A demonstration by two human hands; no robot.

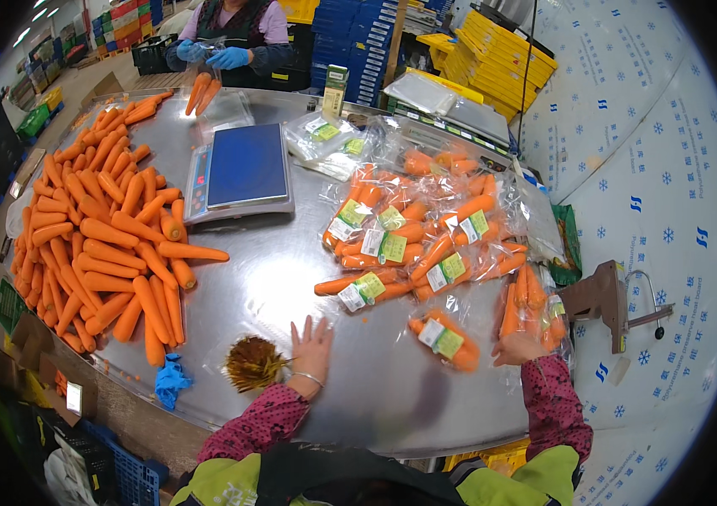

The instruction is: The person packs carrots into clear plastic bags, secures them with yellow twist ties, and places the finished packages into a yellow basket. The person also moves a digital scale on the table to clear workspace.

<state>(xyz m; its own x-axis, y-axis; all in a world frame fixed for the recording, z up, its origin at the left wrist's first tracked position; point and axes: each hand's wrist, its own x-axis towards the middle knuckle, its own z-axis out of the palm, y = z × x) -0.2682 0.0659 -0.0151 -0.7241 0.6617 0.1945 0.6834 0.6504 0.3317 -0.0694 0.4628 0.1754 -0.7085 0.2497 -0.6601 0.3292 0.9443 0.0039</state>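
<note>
My left hand lies with fingers spread on the metal table, holding nothing. Just left of it is a bundle of gold-brown ties. My right hand is at the near end of a clear bag of carrots by the table's right edge; its fingertips are partly hidden, so its grip is unclear. Between my hands, nearer the right one, lies a labelled bag of carrots. Beyond it are several more labelled carrot bags. A large heap of loose carrots covers the left side.
A digital scale stands mid-table, with empty plastic bags beside it. A crumpled blue glove lies near the front edge. Across the table, a co-worker in blue gloves holds a bag of carrots. A brown tape-sealer-like device juts out at right.
</note>
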